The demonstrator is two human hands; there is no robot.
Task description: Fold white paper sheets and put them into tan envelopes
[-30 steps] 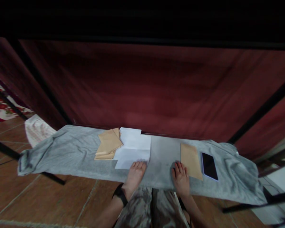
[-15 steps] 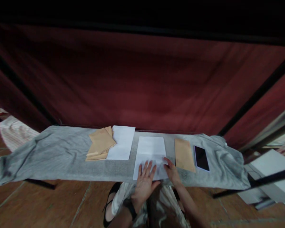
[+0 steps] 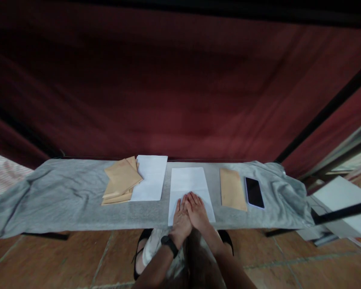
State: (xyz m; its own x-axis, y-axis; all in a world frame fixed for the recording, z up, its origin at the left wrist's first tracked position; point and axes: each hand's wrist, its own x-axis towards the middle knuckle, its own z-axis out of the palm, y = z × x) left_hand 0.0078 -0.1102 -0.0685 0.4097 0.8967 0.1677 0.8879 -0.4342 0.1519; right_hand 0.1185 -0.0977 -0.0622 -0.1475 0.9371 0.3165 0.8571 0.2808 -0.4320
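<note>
A creased white sheet of paper point(image 3: 188, 178) lies in front of me on the grey cloth. Both hands rest flat on its near half, side by side and touching, the right partly over the left. My left hand point(image 3: 182, 220), with a black watch on the wrist, has its fingers stretched out. The fingers of my right hand point(image 3: 196, 209) are also laid out flat. To the left are another white sheet point(image 3: 151, 176) and a pile of brown envelopes point(image 3: 123, 176), which overlaps that sheet's left edge. A single brown envelope point(image 3: 232, 188) lies to the right.
A phone point(image 3: 254, 192) lies just right of the single envelope. The grey cloth point(image 3: 74, 192) covers a long narrow bench, wrinkled at both ends. A dark red curtain point(image 3: 180, 100) hangs behind it, with dark metal bars at the sides. White boxes point(image 3: 343, 204) stand at the lower right.
The creased sheet moved right, away from the other white paper, to in front of me. My hands came together on its near half. The view shifted slightly.
</note>
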